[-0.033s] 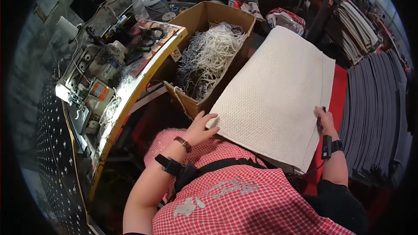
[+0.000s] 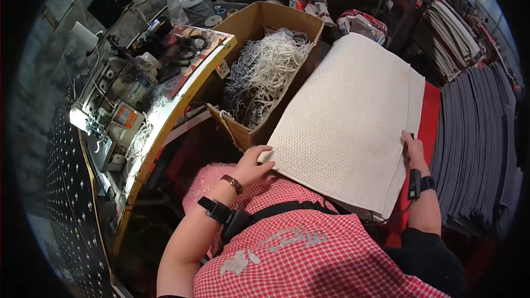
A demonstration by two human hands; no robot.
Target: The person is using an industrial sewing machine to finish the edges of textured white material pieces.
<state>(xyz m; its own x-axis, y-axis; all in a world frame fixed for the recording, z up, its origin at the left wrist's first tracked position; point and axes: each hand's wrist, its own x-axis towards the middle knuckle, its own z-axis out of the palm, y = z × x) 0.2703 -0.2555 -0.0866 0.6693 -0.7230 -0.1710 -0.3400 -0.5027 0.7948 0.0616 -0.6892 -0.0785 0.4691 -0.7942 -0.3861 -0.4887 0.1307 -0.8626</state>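
A white textured cloth mat lies slanted in front of me, its near edge at my lap. My left hand is closed at the mat's near left corner, thumb and fingers pinching the folded-up edge. Along the right side, my right hand grips the mat's edge, its thumb and fingertips against the border; some of its fingers are hidden. Both wrists carry black straps with small devices.
Left of the mat stands an open cardboard box full of tangled yarn scraps. A sewing machine sits on a yellow-edged table, with black scissors there. At right rises a stack of grey mats.
My left hand has shifted slightly left at the mat's corner. My right hand has slid a little farther away along its edge. The mat lies almost as before.
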